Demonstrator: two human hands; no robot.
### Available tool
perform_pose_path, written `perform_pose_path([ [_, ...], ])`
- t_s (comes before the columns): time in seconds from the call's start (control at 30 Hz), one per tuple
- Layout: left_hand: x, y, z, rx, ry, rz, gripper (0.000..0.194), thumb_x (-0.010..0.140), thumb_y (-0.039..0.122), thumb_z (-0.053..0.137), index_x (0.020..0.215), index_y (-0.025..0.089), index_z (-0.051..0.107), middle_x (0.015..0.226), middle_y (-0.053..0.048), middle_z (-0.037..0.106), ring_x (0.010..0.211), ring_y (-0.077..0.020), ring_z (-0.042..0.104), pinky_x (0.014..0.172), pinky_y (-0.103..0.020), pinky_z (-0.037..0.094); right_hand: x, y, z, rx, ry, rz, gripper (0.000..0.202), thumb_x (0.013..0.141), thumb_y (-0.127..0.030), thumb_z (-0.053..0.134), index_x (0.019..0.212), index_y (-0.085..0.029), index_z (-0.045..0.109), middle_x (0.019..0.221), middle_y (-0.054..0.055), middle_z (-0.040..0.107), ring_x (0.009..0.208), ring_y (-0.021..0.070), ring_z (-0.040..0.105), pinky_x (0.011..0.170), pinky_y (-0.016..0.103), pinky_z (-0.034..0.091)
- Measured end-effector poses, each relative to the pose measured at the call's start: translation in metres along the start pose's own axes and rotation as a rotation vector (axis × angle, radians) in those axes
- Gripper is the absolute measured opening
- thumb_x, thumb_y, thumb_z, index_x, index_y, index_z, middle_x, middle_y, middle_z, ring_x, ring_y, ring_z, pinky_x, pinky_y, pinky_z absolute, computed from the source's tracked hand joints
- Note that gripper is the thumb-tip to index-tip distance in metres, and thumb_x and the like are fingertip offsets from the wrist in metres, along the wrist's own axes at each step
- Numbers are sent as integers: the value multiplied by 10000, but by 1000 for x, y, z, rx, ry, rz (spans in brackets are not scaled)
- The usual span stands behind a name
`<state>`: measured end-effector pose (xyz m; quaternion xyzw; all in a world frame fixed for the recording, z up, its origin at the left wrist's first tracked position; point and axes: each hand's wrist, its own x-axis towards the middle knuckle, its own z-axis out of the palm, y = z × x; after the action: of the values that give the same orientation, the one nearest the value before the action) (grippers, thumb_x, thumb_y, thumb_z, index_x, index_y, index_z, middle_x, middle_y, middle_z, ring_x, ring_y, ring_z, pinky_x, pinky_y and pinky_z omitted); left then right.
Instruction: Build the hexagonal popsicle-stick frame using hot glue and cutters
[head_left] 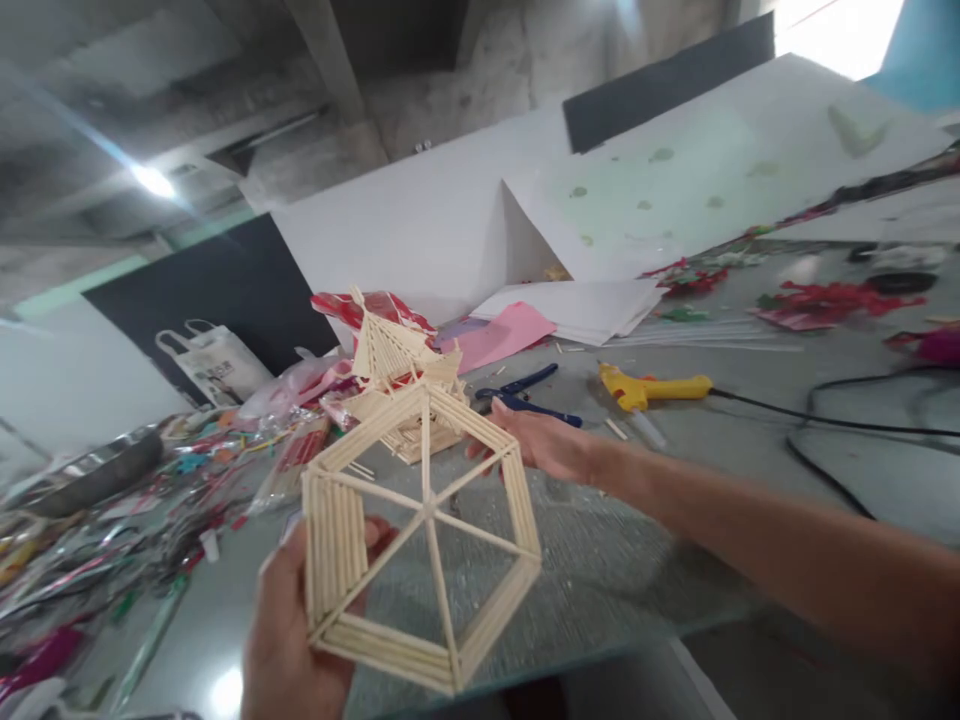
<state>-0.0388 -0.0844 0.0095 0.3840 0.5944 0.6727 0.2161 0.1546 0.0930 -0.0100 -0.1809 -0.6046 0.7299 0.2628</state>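
A hexagonal frame of stacked pale wooden sticks is held up and tilted towards me, with thin spokes meeting at its centre. My left hand is closed around its left side, fingertips showing through the opening. Beyond its upper right edge reaches my right hand, thumb and fingers apart and partly hidden by the frame; I cannot tell whether it touches the frame. Close to that hand lie blue-handled pliers. Behind the frame stands a small pavilion-like stick model with a pointed roof.
A yellow glue gun rests on the table at right, its black cord trailing off. Pink paper and white sheets lie at the back. Cluttered craft materials and a metal tray fill the left.
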Motion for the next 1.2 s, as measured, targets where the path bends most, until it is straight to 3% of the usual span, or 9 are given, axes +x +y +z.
perform_pose_path([
  [0.1, 4, -6, 12, -278, 41, -204, 205, 764, 354, 555, 846, 189, 644, 722, -2, 695, 701, -176, 666, 738, -372, 567, -6, -3, 0, 115, -155, -33, 641, 881, -651, 215, 1009, -148, 592, 927, 89, 642, 762, 162, 612, 669, 274, 461],
  [0.17, 4, -12, 17, -427, 81, -303, 181, 752, 318, 577, 854, 186, 645, 742, -2, 698, 699, -172, 668, 739, -366, 568, -8, -3, -1, 146, -204, -56, 588, 864, -639, 329, 1002, -136, 600, 885, 87, 645, 740, 166, 620, 671, 282, 461],
  [0.3, 5, -21, 20, -504, 61, -396, 240, 759, 344, 585, 888, 152, 652, 775, -38, 703, 715, -190, 670, 726, -371, 569, -7, -1, -1, 81, -88, -38, 370, 777, -465, 622, 900, -116, 608, 775, 63, 649, 622, 132, 610, 631, 273, 468],
  [0.43, 5, -24, 19, -477, 27, -474, 328, 744, 408, 613, 910, 129, 658, 763, -61, 707, 726, -203, 670, 719, -355, 569, -4, 0, 0, 22, 0, 21, 382, 708, -469, 685, 797, -110, 589, 711, 55, 654, 530, 109, 587, 553, 245, 458],
  [0.57, 3, -27, 16, -406, -9, -498, 354, 626, 273, 741, 940, 133, 655, 768, -50, 709, 728, -199, 670, 702, -315, 567, -3, 1, -1, -5, -1, 5, 413, 683, -493, 692, 790, -107, 594, 705, 49, 647, 522, 102, 577, 542, 239, 453],
  [0.73, 4, -35, 12, -355, -106, -467, 357, 629, 299, 753, 934, 136, 665, 792, -55, 710, 699, -169, 655, 710, -302, 560, -4, 0, -1, -48, 8, 15, 425, 672, -506, 691, 784, -110, 586, 709, 48, 641, 524, 102, 575, 531, 233, 431],
  [1.2, 3, -33, 17, -268, -76, -440, 388, 557, 344, 790, 861, 123, 690, 713, -42, 699, 721, -189, 665, 635, -256, 538, -4, 0, -1, -82, 5, 19, 406, 649, -492, 707, 766, -122, 586, 714, 32, 640, 532, 100, 567, 554, 243, 437],
])
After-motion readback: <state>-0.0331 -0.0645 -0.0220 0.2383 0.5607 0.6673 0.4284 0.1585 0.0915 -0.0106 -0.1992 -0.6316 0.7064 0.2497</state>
